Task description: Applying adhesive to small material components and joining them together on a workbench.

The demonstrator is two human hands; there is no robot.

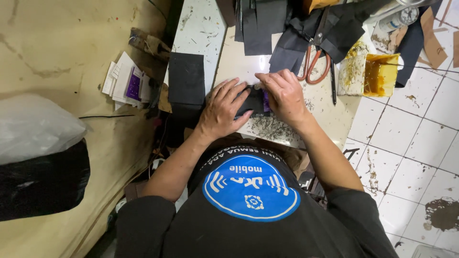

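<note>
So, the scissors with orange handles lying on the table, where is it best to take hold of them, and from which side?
Probably by the orange handle loops, coming from the person's near side. The scissors lie with the loops toward the person and the blades pointing away, partly under dark material. The right hand is nearest. The glue tray stands close beside them, so approach between hand and tray.

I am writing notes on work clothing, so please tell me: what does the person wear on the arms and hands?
Both forearms are bare. Short black sleeves end near the elbows. The left hand and the right hand wear no gloves, and no ring or watch shows.
</note>
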